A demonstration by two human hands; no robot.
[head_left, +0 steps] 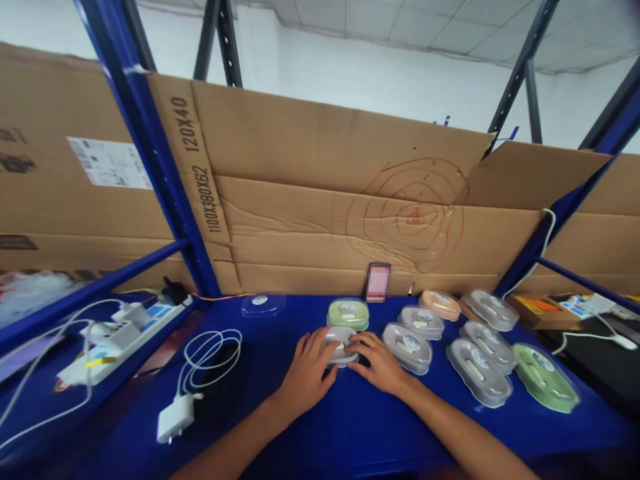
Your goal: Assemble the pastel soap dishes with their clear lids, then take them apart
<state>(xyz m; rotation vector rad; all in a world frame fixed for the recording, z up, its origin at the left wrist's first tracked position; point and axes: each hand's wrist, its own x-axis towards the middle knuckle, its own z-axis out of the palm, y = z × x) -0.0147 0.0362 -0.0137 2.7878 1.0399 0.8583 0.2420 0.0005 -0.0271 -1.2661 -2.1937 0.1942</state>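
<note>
A small grey oval container with a clear lid (341, 357) lies on the blue table between my two hands. My left hand (309, 369) grips its left side, fingers over the lid and thumb at the near edge. On the opposite side, my right hand (379, 363) holds the rim with bent fingers. Just behind stands a green lidded container (349, 313). A grey lidded container (407, 348) sits close to the right of my right hand. The hands cover part of the held container's sides.
More grey, green and peach containers (440, 305) stand to the right. A loose clear lid (263, 305) lies at the back left. Left are a coiled white cable with charger (176, 419) and a power strip (125, 340). A phone (378, 283) leans against the cardboard wall (300, 220).
</note>
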